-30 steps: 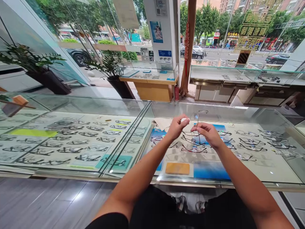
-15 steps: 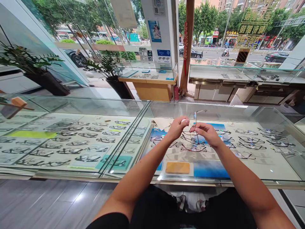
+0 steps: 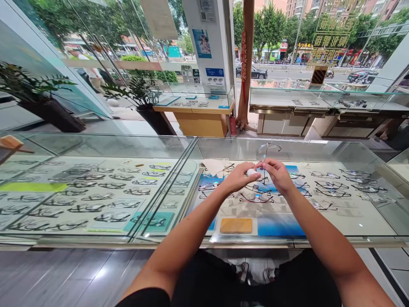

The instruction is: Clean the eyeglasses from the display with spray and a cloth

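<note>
- A leafy plant (image 3: pixel 35 83) in a dark pot (image 3: pixel 53 115) at the far left, and a second plant (image 3: pixel 139 89) nearer the middle.
- A wood-fronted display case (image 3: pixel 201 123) in front of a white pillar (image 3: pixel 221 47), which bears a blue poster (image 3: pixel 202 43).
- A red fire extinguisher (image 3: pixel 233 124) beside a brown post (image 3: pixel 250 47) hung with a red ornament (image 3: pixel 243 59).
- Gold lettering (image 3: pixel 331 40) on the window.
- A black car (image 3: pixel 252 73) on the street outside, with green trees (image 3: pixel 265 25) beyond.
</note>
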The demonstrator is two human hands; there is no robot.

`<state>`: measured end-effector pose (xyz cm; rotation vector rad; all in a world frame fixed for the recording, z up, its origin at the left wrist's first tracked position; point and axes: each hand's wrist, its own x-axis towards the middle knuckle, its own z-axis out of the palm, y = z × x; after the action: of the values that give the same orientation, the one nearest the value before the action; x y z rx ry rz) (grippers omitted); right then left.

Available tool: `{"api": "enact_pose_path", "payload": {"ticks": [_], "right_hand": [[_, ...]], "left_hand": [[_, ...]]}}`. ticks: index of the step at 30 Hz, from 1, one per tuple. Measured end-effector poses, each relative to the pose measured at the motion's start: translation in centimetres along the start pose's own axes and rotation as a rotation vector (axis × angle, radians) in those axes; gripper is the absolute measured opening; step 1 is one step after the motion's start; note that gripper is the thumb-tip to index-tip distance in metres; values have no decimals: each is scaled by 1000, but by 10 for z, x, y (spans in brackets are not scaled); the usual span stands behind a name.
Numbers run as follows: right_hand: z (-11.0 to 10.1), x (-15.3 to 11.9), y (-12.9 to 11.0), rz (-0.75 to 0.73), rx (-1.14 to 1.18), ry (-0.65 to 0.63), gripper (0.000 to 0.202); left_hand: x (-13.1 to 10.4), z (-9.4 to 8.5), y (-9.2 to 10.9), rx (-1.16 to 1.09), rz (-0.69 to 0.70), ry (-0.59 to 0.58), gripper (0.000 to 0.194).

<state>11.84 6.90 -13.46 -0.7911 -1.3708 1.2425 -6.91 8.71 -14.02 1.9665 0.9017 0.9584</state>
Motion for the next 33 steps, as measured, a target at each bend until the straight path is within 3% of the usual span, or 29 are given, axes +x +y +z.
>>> {"api": "enact_pose_path", "payload": {"ticks": [5, 8, 11, 14, 18, 21, 24, 29, 33], "right_hand": [[-1, 4, 3, 32, 78, 14, 42], [-5, 9, 5, 69, 179, 55, 41], [-10, 13, 8, 79, 210, 73, 40], [-13, 16, 11, 80, 240, 79, 39], [-13, 20, 15, 78, 273, 82, 39], [-12, 21, 15, 80, 280, 80, 40], [-12, 21, 16, 85, 279, 74, 39], [-14, 22, 20, 96, 270, 71, 37], [-17, 25, 24, 95, 256, 76, 37]], "left_hand": [[1, 3, 2, -26, -10, 60, 55], [4, -9, -1, -3, -38, 169, 49], [1, -39, -13, 29, -91, 331, 33], [-16, -82, -32, 75, -177, 535, 27], [-64, -133, -58, 178, -343, 709, 32], [-104, -154, -72, 252, -494, 749, 34], [-129, -163, -84, 321, -592, 765, 33], [-139, -164, -99, 378, -628, 746, 28], [-144, -162, -97, 461, -593, 776, 49]]}}
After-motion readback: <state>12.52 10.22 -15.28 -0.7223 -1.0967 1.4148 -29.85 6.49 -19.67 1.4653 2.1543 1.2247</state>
